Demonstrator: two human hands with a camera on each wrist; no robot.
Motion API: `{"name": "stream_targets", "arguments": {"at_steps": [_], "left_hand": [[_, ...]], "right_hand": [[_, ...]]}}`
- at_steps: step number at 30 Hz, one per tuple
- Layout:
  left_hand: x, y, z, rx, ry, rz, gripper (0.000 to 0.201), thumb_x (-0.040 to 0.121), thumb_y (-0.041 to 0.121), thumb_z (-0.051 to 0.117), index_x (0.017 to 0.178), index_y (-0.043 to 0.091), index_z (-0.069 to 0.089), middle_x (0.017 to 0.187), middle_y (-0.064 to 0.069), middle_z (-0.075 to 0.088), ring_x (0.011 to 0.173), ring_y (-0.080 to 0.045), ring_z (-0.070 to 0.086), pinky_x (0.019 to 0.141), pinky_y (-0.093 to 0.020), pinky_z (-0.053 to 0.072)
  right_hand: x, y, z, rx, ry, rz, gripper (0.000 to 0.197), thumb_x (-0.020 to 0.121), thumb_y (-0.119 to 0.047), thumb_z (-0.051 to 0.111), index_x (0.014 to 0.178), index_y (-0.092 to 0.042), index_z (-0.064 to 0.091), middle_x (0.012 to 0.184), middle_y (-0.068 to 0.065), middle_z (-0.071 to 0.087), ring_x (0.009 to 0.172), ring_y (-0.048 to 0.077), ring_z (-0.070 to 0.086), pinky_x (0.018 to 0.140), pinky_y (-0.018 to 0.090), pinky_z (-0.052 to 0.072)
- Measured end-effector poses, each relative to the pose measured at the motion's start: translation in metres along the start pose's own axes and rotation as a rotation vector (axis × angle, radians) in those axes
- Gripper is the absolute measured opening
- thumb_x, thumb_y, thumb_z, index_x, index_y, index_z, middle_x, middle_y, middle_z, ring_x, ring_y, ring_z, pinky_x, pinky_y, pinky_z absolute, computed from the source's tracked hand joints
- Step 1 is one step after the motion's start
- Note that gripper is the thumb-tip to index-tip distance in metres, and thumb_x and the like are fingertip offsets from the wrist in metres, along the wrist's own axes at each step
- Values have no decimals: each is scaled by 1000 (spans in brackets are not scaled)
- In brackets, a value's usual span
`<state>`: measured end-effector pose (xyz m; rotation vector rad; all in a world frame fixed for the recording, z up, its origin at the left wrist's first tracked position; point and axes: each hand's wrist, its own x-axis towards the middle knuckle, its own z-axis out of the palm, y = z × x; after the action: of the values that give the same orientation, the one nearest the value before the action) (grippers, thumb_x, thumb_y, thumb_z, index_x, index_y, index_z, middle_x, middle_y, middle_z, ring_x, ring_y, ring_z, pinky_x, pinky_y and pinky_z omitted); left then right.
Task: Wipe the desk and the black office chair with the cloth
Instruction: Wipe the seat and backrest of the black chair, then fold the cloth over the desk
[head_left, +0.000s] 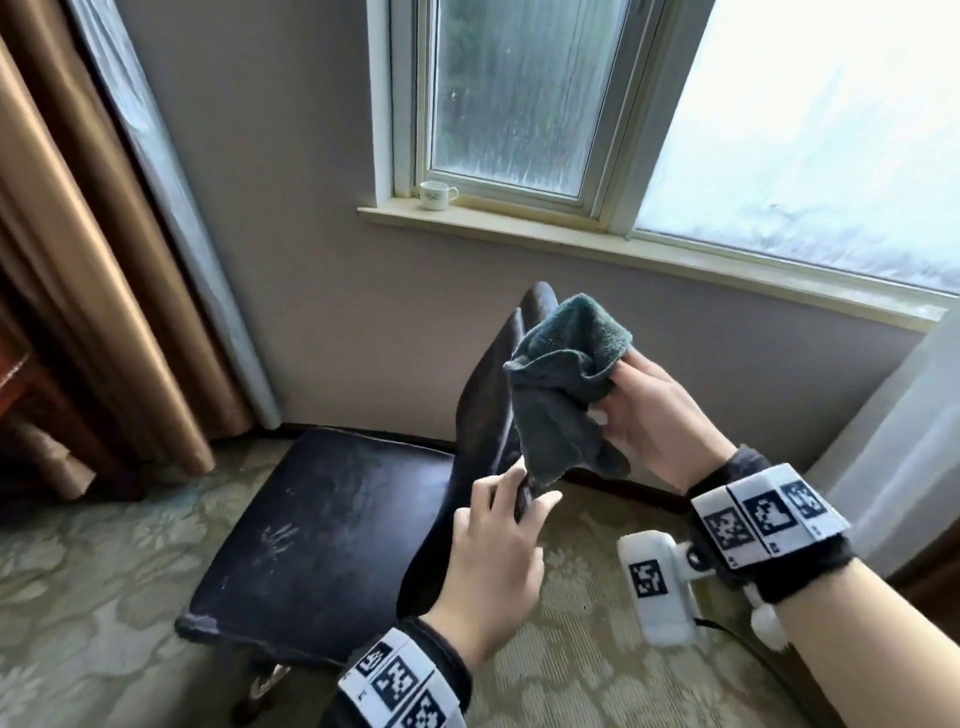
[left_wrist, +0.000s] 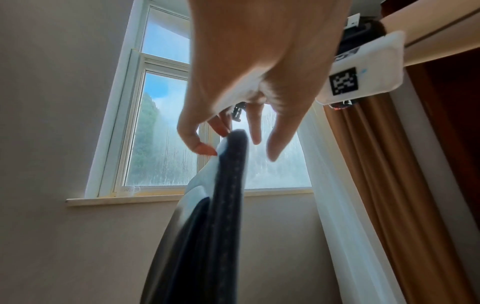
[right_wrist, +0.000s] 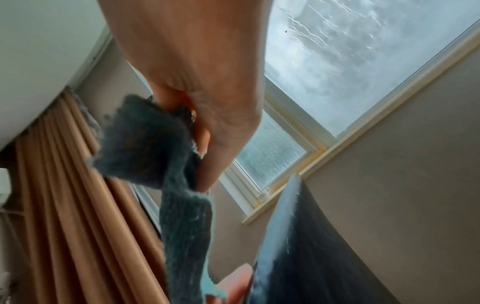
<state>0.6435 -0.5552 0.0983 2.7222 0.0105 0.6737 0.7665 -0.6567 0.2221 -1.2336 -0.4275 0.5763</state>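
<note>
Both hands (head_left: 498, 561) (head_left: 660, 415) on cloth (head_left: 561, 384); head view only

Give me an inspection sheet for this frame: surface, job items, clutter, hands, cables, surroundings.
Surface: chair seat scuffed, with pale marks; desk not in view.
Job's things: cloth bunched, held above the chair back.
Clutter: cup on the windowsill.
Grippers: right hand grips the cloth's upper part; left hand pinches its lower end beside the chair back.
Cables: a dark cable runs on the carpet by the right wrist camera.
Surroundings: window streaked; curtain on the left; patterned carpet.
</note>
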Motion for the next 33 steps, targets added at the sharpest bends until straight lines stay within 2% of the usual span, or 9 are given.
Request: {"name": "stream_targets", "arguments": {"at_steps": [3,7,9,13,18,22,25,30,33], "left_hand": [[8,-14,6,-30,-71,75,73,52,4,75,119,26,58,131,-4,47,117,-22,40,67,-34,54],[12,-35,6,-543,-174,68,53,80,0,53,125,25,59,145,5,41,139,-6,28,108,-26,37],[20,-52,-3,-799,-15,-131,36,83,3,54,109,25,69,125,10,60,120,3,50,101,-22,41],[47,-102,-31,-1116,54,-595,16,93,26,55,106,34,61,116,9,66,109,-1,59,99,-28,45],[60,-154,-73,-1726,-62,-661,55,92,55,38,130,19,54,131,-6,59,124,-19,53,103,-43,39],[48,-201,-116,-1647,216,-750,37,82,39,51,101,16,74,107,-9,71,92,-18,70,75,-39,54],[24,-232,-142,-1560,277,-774,31,79,26,68,106,12,69,99,-7,71,81,-14,69,63,-29,57],[-23,-278,-168,-1383,422,-939,36,80,2,66,115,11,63,110,-11,70,91,-22,69,66,-31,57],[-54,-310,-190,-1339,514,-1030,31,85,5,62,116,9,64,111,-11,70,99,-25,67,81,-37,54]], "right_hand": [[15,9,0,-51,33,86,30,102,-17,35,128,-14,50,86,3,61,52,8,60,44,19,46],[30,29,-7,-50,121,191,35,99,-24,41,132,-13,48,118,16,62,84,23,69,67,32,56],[39,31,-9,-18,83,237,33,99,-24,41,129,-13,51,124,19,59,104,30,64,84,43,54],[63,24,21,1,-55,304,28,98,-19,42,121,-12,55,109,17,61,101,32,60,60,30,54],[110,10,110,-108,-358,481,20,95,-5,42,90,-22,50,66,-28,64,66,-14,60,62,4,44],[142,22,167,-110,-512,523,29,93,-19,37,86,-5,61,66,-4,71,58,8,67,58,23,52],[166,55,205,-69,-533,643,53,98,-39,27,96,-6,69,100,14,71,87,23,70,69,28,57],[204,112,285,-183,-450,801,76,89,-54,31,135,5,42,133,21,52,120,27,49,106,38,36],[211,135,346,-264,-432,826,80,86,-61,27,130,3,48,129,25,54,118,34,55,107,42,39]]}}
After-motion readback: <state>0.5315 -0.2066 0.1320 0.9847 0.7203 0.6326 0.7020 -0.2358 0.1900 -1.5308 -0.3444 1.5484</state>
